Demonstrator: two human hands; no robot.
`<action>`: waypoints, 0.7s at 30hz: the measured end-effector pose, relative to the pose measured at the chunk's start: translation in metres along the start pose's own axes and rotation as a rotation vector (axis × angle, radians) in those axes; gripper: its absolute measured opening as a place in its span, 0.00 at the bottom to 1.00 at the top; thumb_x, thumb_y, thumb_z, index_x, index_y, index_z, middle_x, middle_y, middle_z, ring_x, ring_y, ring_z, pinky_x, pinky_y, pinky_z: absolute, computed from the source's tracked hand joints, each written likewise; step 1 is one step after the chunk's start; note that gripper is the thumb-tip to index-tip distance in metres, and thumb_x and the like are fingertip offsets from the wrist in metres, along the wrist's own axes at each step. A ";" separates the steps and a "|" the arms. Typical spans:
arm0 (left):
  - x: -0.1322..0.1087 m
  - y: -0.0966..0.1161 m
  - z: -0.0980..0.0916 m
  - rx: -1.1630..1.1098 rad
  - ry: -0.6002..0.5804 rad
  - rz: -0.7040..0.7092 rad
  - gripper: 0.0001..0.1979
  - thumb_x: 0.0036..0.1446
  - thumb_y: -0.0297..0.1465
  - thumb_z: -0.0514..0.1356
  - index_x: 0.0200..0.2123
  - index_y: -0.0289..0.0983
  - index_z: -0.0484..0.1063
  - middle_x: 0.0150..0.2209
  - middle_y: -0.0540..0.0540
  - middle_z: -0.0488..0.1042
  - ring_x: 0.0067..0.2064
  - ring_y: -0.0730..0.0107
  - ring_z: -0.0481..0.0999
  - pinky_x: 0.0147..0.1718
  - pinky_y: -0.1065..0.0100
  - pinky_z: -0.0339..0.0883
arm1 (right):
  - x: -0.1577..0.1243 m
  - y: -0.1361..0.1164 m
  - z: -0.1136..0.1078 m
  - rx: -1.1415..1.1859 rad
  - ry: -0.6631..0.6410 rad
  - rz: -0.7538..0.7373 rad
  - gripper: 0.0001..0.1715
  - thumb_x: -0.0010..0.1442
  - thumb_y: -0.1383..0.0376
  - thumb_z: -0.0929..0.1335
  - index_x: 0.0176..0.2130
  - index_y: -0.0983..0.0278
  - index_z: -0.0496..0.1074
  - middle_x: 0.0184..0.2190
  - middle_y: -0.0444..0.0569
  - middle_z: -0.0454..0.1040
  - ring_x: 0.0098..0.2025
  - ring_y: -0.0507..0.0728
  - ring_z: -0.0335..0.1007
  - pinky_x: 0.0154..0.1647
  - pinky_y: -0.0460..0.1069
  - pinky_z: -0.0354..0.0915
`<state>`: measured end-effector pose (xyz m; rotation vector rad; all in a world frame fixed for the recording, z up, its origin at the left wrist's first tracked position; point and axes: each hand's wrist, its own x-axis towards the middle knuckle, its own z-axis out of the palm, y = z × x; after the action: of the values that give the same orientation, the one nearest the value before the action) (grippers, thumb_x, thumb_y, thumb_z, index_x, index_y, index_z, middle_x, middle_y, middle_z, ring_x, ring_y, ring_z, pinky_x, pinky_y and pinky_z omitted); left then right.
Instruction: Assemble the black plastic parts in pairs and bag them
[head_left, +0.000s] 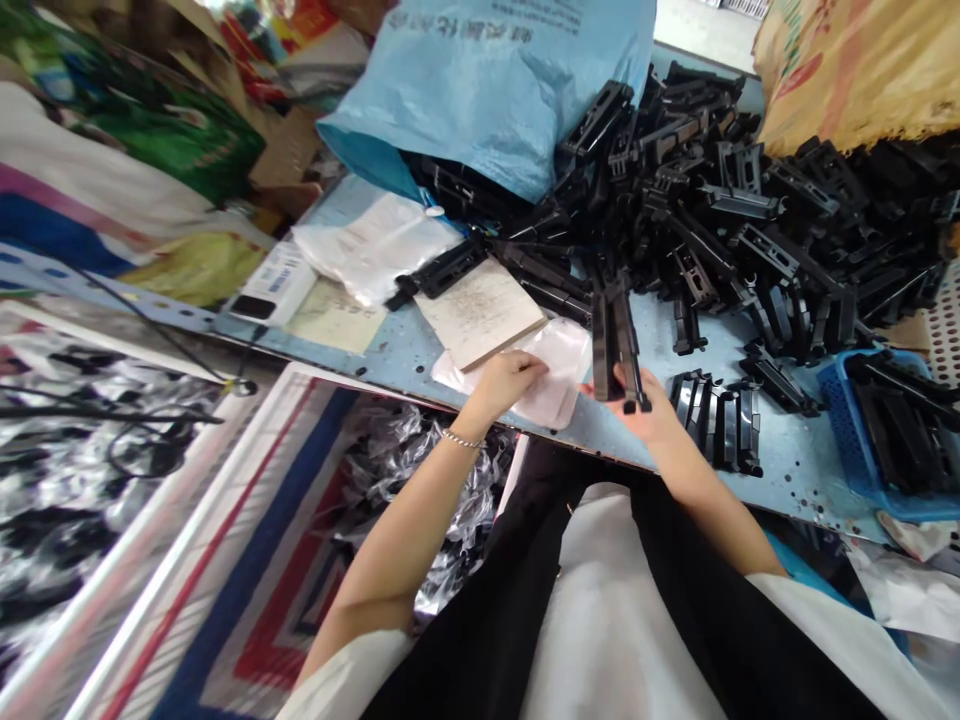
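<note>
My left hand [510, 380] is closed in a pinch at a thin clear plastic bag [559, 375], which lies flat near the table's front edge. Beside it, a square pale board [480, 312] with dark smudges rests partly over the bags. In my right hand [651, 408] are two long black plastic parts [616, 340], side by side and pointing away from me. To the right of that hand, several similar black parts [716, 420] stand in a row on the blue table [795, 465].
A large heap of black parts [720, 200] spreads across the back right, next to a blue sack [495, 90] and a yellow sack [862, 75]. At right sits a blue basket [844, 430] of parts. Bagged items [382, 470] fill a container below left.
</note>
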<state>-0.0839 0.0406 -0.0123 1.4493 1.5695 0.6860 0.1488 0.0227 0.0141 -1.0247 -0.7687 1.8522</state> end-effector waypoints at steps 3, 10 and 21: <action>-0.006 0.004 0.004 0.080 0.104 0.059 0.06 0.54 0.27 0.61 0.34 0.36 0.79 0.32 0.46 0.81 0.33 0.66 0.77 0.35 0.66 0.71 | 0.034 0.018 0.023 0.232 0.014 0.000 0.13 0.51 0.56 0.75 0.30 0.58 0.70 0.30 0.42 0.76 0.37 0.57 0.74 0.47 0.59 0.73; -0.020 -0.003 -0.006 0.500 0.216 0.462 0.19 0.60 0.17 0.50 0.46 0.33 0.78 0.54 0.33 0.77 0.55 0.52 0.76 0.56 0.48 0.72 | 0.006 0.037 -0.003 0.195 -0.072 0.184 0.12 0.52 0.60 0.76 0.33 0.60 0.73 0.28 0.43 0.75 0.29 0.54 0.71 0.29 0.49 0.70; -0.079 0.022 0.023 0.194 -0.042 0.730 0.34 0.65 0.18 0.47 0.73 0.42 0.51 0.68 0.37 0.64 0.69 0.60 0.64 0.67 0.54 0.64 | -0.003 0.054 0.000 0.137 -0.181 0.400 0.11 0.61 0.59 0.69 0.34 0.64 0.69 0.20 0.37 0.62 0.17 0.45 0.42 0.12 0.39 0.44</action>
<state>-0.0573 -0.0357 0.0136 2.1967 1.0690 0.9171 0.1289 -0.0041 -0.0285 -0.9840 -0.5565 2.3313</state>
